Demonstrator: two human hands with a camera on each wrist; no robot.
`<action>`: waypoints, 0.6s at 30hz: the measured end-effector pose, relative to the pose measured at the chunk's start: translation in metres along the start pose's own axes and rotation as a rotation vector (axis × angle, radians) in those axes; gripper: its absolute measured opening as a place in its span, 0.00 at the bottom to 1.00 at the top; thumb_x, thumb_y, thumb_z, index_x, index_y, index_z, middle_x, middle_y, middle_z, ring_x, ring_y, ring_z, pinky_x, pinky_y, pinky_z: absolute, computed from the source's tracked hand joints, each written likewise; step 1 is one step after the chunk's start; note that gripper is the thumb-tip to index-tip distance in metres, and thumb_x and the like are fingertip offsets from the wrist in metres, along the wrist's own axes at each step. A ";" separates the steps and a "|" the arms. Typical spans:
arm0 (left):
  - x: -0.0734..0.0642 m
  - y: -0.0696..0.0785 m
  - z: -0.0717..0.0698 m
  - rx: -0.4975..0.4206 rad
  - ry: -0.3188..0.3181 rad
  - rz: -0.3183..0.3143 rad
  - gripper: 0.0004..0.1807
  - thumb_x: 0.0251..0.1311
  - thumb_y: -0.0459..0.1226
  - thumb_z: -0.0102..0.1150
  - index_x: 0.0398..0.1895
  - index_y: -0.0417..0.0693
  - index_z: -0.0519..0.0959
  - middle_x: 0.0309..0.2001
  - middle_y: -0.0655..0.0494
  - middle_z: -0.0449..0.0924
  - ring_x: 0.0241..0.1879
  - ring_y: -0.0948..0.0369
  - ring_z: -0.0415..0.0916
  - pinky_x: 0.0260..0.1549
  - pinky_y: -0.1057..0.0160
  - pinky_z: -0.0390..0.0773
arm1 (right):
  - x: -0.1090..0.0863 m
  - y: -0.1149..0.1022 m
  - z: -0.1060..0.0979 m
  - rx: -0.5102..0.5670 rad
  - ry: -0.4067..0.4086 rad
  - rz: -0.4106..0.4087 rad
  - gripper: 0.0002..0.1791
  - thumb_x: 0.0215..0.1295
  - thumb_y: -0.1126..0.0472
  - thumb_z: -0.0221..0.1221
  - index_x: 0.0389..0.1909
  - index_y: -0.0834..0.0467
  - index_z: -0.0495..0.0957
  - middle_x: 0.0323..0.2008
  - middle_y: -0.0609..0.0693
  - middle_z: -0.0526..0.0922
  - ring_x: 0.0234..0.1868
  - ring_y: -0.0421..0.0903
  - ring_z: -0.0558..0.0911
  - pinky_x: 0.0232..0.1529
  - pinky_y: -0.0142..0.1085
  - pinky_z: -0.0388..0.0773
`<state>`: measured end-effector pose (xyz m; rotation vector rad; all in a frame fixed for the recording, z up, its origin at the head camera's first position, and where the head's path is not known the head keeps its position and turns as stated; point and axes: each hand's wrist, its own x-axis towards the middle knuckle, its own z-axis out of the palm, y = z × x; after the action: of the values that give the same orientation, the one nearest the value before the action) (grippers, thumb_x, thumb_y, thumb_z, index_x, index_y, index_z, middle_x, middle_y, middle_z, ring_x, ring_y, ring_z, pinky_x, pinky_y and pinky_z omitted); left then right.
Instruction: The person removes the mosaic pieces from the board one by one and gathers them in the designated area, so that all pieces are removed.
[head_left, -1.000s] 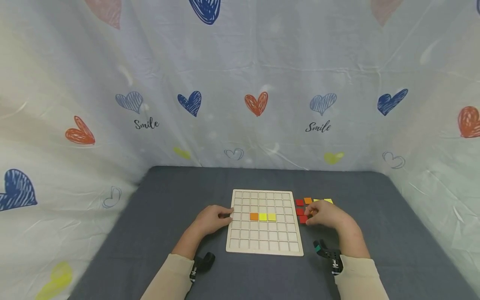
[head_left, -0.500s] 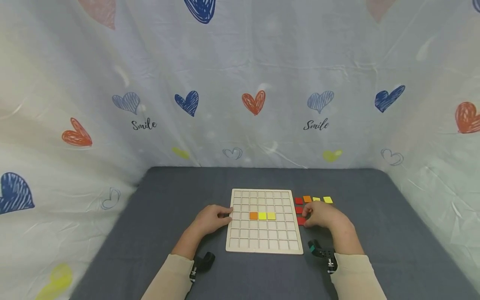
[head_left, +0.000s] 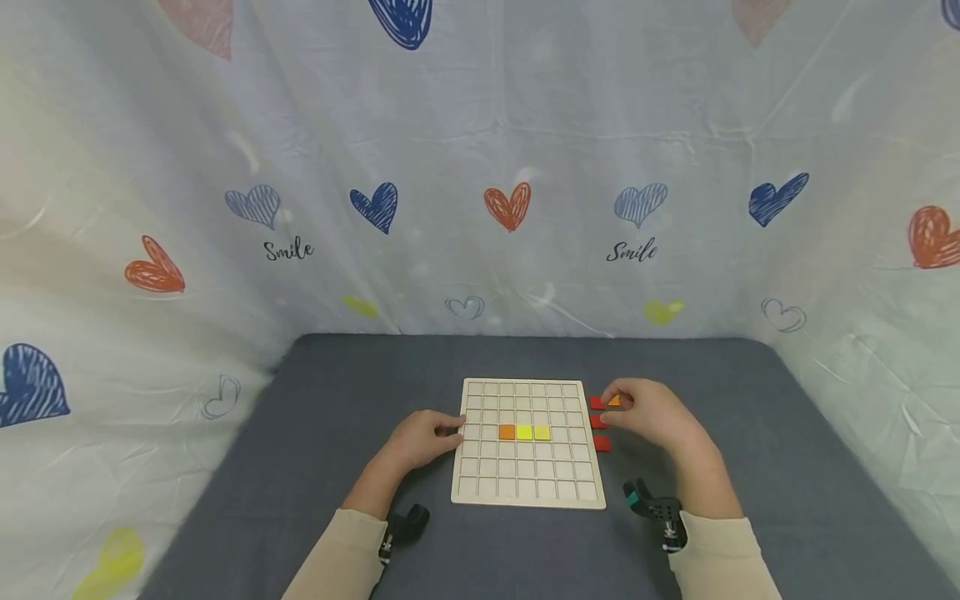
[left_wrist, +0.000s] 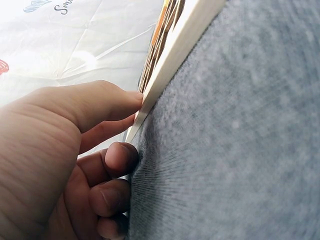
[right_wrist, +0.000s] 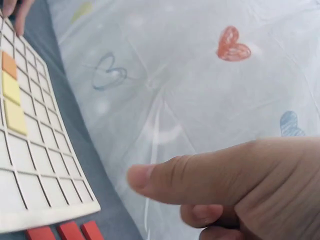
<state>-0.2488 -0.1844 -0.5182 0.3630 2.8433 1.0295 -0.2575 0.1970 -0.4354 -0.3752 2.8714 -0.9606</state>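
A pale wooden grid board [head_left: 525,479] lies on the dark grey table. One orange tile [head_left: 507,432] and two yellow tiles [head_left: 533,432] sit side by side in its cells. At the board's left edge, my left hand [head_left: 422,438] touches the side with thumb and index fingertips; the left wrist view shows the thumb [left_wrist: 107,102] against that edge. My right hand [head_left: 654,410] hovers over loose tiles right of the board, thumb and index finger apart, nothing visible between them. Beside it lie three red tiles [head_left: 602,443] and a partly covered orange tile [head_left: 615,401].
Dark cloth [head_left: 390,367] covers the table. A white curtain [head_left: 450,267] printed with hearts stands behind and at both sides. Each wrist wears a black camera mount, such as the right one [head_left: 654,504].
My right hand has moved farther from me, off the nearest red tile to beside the orange one. It now hides the loose yellow tiles. My left hand stays at the board's edge.
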 end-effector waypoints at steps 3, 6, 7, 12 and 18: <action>0.000 0.000 0.000 -0.006 0.000 0.002 0.22 0.66 0.43 0.68 0.62 0.50 0.84 0.18 0.60 0.68 0.18 0.64 0.60 0.20 0.64 0.62 | 0.001 -0.011 0.005 0.001 0.045 -0.029 0.11 0.62 0.59 0.71 0.43 0.58 0.84 0.22 0.48 0.65 0.25 0.46 0.65 0.29 0.41 0.64; 0.000 0.000 0.000 -0.008 -0.001 0.002 0.22 0.66 0.43 0.68 0.62 0.50 0.84 0.18 0.60 0.68 0.18 0.64 0.60 0.20 0.64 0.62 | 0.003 -0.020 0.012 -0.006 0.079 -0.073 0.12 0.64 0.59 0.71 0.46 0.58 0.85 0.23 0.48 0.65 0.25 0.46 0.64 0.29 0.41 0.63; 0.000 0.000 0.000 -0.007 -0.001 0.003 0.22 0.66 0.43 0.68 0.62 0.50 0.84 0.18 0.60 0.68 0.18 0.64 0.60 0.20 0.64 0.62 | 0.004 -0.023 0.015 -0.010 0.090 -0.088 0.13 0.64 0.58 0.71 0.47 0.58 0.85 0.24 0.48 0.66 0.25 0.46 0.64 0.29 0.41 0.63; 0.000 0.001 0.000 -0.003 0.002 0.004 0.22 0.66 0.42 0.68 0.62 0.50 0.84 0.18 0.60 0.68 0.17 0.64 0.60 0.19 0.64 0.62 | 0.008 -0.037 0.032 -0.040 0.156 -0.167 0.17 0.63 0.56 0.72 0.50 0.58 0.87 0.27 0.51 0.70 0.28 0.46 0.65 0.30 0.42 0.63; 0.000 0.001 0.000 -0.013 0.001 0.006 0.22 0.66 0.42 0.68 0.62 0.50 0.84 0.17 0.60 0.68 0.17 0.64 0.59 0.19 0.64 0.61 | 0.012 -0.051 0.059 -0.109 0.143 -0.220 0.20 0.62 0.52 0.73 0.52 0.56 0.88 0.34 0.50 0.73 0.33 0.46 0.66 0.33 0.41 0.66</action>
<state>-0.2485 -0.1840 -0.5178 0.3706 2.8366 1.0485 -0.2495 0.1202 -0.4518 -0.6703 3.0704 -0.8981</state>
